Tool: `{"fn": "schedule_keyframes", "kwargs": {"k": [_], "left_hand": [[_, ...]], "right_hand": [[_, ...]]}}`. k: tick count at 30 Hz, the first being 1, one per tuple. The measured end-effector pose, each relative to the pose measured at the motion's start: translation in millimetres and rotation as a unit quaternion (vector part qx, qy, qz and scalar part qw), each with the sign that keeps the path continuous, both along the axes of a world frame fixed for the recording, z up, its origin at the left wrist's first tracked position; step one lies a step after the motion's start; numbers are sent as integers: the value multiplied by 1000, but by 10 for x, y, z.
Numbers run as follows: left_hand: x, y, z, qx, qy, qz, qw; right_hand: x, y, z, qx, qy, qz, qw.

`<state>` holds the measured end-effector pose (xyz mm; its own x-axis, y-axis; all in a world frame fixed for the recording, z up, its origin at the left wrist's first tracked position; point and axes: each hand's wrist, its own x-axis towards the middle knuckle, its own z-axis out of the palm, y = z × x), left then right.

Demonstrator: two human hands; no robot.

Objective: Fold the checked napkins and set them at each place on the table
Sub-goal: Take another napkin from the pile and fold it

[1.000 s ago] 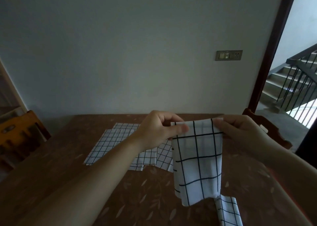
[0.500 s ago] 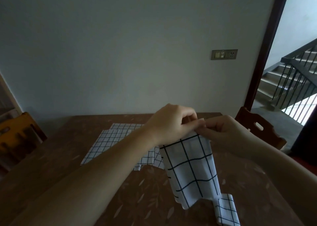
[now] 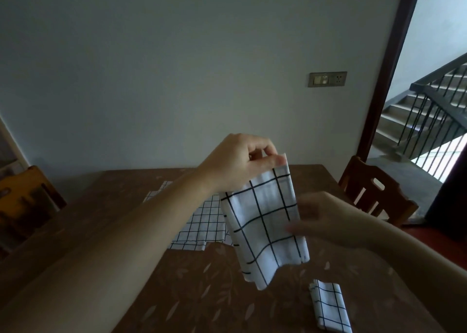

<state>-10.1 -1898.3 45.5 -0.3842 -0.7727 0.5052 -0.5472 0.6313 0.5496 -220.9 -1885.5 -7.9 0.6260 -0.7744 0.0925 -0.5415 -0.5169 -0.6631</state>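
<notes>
Left hand [image 3: 237,163] pinching hanging napkin [image 3: 265,221] by top corner; right hand [image 3: 326,219], blurred, fingers loosely spread, beside lower edge. Mid-fold; next, probably catching bottom, halving over table [image 3: 202,294].

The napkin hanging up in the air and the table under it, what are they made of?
The napkin looks like thin woven cloth, probably cotton: it hangs limp from the left hand, and its bottom edge curves and droops. The table shows a brown, matt surface with a pale leaf pattern; whether that is printed laminate or a cover over wood, I cannot tell.
</notes>
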Motion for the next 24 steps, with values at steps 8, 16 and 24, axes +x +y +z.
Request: {"fn": "schedule_keyframes", "kwargs": {"k": [8,16,24], "left_hand": [[254,-38,-370,315,297,-50,900],[62,117,-767,357,251,-17,899],[-40,141,-795,387,346,-55,853]], "right_hand": [[-40,-33,210,48,-245,-105,963],[-195,-115,28,83,-195,-116,970],[-356,-130,-88,154,-263,-62,950]]}}
